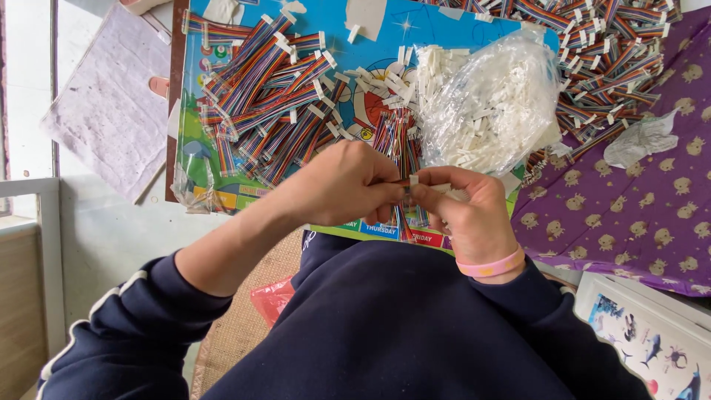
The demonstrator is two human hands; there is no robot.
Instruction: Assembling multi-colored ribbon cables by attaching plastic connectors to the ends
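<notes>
Left hand [337,185] and right hand [466,211] meeting fingertip to fingertip above the near edge of a blue cartoon board [444,33]. Pinched between them: a short rainbow ribbon cable [404,222], hanging down, with a small white connector [413,179] at its top end. Both grips narrow and closed on that piece. Heaps of finished cables [259,81] on the board's left side; clear bag of white connectors [496,104] just right of centre. Purple patterned cloth [629,215] to the right.

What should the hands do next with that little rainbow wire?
Probably push the small white connector fully onto the rainbow ribbon cable. The left hand and right hand pinch together right at that end, and finished cables on the blue board all wear white ends.
</notes>
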